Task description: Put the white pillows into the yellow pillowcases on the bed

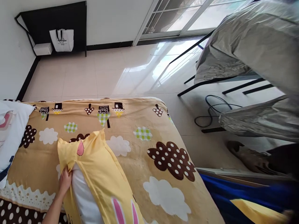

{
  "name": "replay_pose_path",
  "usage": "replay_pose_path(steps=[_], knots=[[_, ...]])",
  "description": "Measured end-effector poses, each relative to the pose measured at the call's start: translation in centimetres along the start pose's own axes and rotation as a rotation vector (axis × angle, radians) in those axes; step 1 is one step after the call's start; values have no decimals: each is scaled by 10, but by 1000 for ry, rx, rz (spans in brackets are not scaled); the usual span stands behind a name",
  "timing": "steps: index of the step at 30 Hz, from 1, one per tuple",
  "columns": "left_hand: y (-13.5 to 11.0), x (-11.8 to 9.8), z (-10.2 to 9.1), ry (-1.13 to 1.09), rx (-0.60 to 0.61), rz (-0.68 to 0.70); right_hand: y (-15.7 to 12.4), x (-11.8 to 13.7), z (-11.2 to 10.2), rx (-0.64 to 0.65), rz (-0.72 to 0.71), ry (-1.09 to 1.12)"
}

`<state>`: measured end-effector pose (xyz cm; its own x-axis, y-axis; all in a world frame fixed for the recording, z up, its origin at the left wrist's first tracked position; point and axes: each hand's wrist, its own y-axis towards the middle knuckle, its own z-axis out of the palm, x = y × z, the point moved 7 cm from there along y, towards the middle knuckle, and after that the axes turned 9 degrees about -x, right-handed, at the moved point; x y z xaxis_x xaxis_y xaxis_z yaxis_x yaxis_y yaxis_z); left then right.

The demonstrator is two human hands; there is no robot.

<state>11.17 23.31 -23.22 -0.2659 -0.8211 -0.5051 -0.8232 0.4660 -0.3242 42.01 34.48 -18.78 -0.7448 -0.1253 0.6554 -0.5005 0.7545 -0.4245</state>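
Note:
A yellow pillowcase (102, 174) with a pink rabbit print lies on the bed, with a white pillow (85, 199) showing through its open side. My left hand (64, 180) is closed on the edge of the pillowcase opening, next to the white pillow. The bed is covered by a tan blanket (140, 155) printed with brown, white and checked clouds. My right hand is out of view.
A white pillow (10, 133) lies at the bed's left edge. Beyond the bed is glossy tiled floor (105, 71), a black shelf with a white bag (62, 39) and box (42, 49), a covered table (245, 46), a black cable (210, 112) and a blue cloth (233, 193).

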Motion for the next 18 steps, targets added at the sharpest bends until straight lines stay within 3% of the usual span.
replay_pose_path(steps=[3,6,8,11,13,16,18], knots=[[-4,-3,-12,69,-168,84,-9,55,15,60,-161,92],[-7,-25,-31,119,-336,138,19,131,35,27,-538,52],[-4,-39,-42,106,-385,94,48,158,57,-18,-652,-71],[5,-55,-48,57,-365,65,74,152,91,-68,-597,-199],[11,-61,-43,53,-304,54,70,138,107,-72,-586,-231],[15,-67,-31,86,-213,79,53,128,112,-89,-605,-251],[13,-71,-26,127,-164,118,50,137,107,-122,-611,-268]])
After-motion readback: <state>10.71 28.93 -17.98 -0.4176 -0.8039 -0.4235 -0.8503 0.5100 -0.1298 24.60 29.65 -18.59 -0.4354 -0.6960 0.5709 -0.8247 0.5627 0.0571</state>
